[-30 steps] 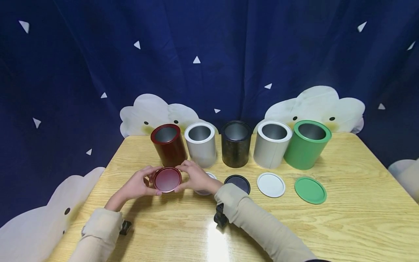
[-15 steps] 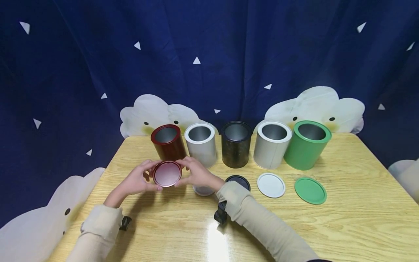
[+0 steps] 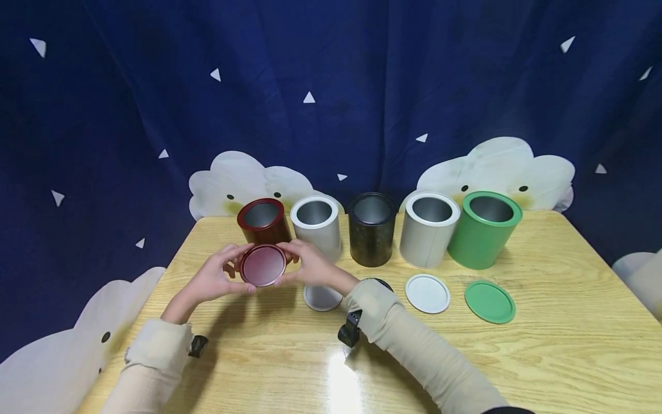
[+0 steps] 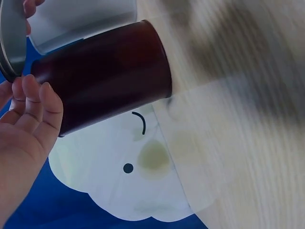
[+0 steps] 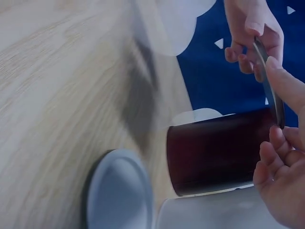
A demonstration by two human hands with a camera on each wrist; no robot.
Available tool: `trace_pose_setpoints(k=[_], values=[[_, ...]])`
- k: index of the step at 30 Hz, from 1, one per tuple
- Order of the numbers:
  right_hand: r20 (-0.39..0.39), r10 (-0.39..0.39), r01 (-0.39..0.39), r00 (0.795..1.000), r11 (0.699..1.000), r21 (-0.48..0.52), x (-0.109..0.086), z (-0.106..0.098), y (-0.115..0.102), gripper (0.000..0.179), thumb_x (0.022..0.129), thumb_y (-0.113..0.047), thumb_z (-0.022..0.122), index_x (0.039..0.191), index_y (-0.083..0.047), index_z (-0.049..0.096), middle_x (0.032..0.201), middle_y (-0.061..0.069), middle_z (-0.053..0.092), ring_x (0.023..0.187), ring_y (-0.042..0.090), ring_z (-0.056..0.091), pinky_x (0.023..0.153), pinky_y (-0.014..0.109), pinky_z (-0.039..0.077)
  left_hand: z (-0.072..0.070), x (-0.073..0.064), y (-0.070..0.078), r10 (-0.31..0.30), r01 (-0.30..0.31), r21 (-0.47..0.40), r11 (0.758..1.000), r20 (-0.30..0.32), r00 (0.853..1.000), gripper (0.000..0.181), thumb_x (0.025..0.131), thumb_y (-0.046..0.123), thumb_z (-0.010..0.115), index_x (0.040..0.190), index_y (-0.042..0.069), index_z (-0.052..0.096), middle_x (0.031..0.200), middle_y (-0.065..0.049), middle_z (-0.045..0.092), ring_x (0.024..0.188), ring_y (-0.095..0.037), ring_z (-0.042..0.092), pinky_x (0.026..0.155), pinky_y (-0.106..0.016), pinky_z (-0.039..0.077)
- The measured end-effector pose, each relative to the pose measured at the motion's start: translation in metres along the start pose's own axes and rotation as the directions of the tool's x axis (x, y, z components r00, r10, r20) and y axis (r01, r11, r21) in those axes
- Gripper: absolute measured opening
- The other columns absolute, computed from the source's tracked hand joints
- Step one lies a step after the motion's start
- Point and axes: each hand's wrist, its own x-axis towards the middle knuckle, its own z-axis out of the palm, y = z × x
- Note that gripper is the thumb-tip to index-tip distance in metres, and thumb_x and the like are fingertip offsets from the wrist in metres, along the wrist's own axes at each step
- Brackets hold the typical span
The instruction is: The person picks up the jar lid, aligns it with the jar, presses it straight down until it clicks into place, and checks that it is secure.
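navy curtain (image 3: pixel 362 40) (white triangles (image 3: pixel 309 98)) | white cloud shapes (image 3: pixel 499 164) | wooden table (image 3: pixel 569 351)

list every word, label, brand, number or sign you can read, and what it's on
None can be read in any view.
The red lid and the five cans look plain.
The curtain shows only triangles and cloud figures, no lettering.
The black device beside the right sleeve is too small to tell.
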Motion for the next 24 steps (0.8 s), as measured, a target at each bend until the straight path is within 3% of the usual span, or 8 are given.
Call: trace_pose_setpoints(k=[5,12,19,24], values=[[0.001,0.030,-0.030,1.000,0.999,0.027,0.005,-0.008,-0.007,0.063,0.066,-0.019,0.082,0.121,-0.004,0.056,0.085,0.002,0.051,0.080,0.016,0.047,0.071,0.026,0.041,-0.004,0.005,0.009,-0.030,0.029,-0.006,1.000,-0.035,0.999,0.074,0.058,-0.002,0.083,0.123,-0.009,0.050,0.086,-0.009,0.050,0.072,-0.020,0.047,0.058,-0.031,0.046],[-0.004,0.025,-0.025,1.000,0.998,0.061,0.011,-0.017,-0.011,0.060,0.066,-0.018,0.082,0.118,-0.003,0.057,0.082,0.001,0.051,0.077,0.011,0.046,0.069,0.024,0.043,-0.013,0.011,0.038,-0.060,0.058,-0.061,0.996,-0.036,0.998,0.067,0.062,-0.008,0.077,0.122,-0.014,0.047,0.088,-0.016,0.051,0.075,-0.020,0.046,0.060,-0.034,0.046],[-0.011,0.062,-0.061,0.998,0.993,0.106,0.017,-0.023,-0.016,0.054,0.070,-0.020,0.080,0.117,-0.006,0.058,0.079,-0.001,0.053,0.070,0.010,0.048,0.063,0.019,0.041,-0.017,0.015,0.009,-0.112,0.106,-0.158,0.982,-0.035,0.993,0.068,0.067,-0.004,0.076,0.129,-0.006,0.045,0.094,-0.011,0.050,0.082,-0.012,0.045,0.062,-0.026,0.045],[-0.035,0.089,-0.087,0.995,0.994,0.074,0.021,-0.026,-0.019,0.054,0.070,-0.024,0.079,0.117,-0.006,0.058,0.080,-0.001,0.053,0.070,0.011,0.047,0.062,0.019,0.040,-0.025,0.020,0.011,-0.153,0.149,-0.189,0.971,-0.006,0.988,0.068,0.070,-0.001,0.075,0.131,-0.004,0.044,0.100,-0.012,0.052,0.083,-0.013,0.048,0.063,-0.023,0.046]])
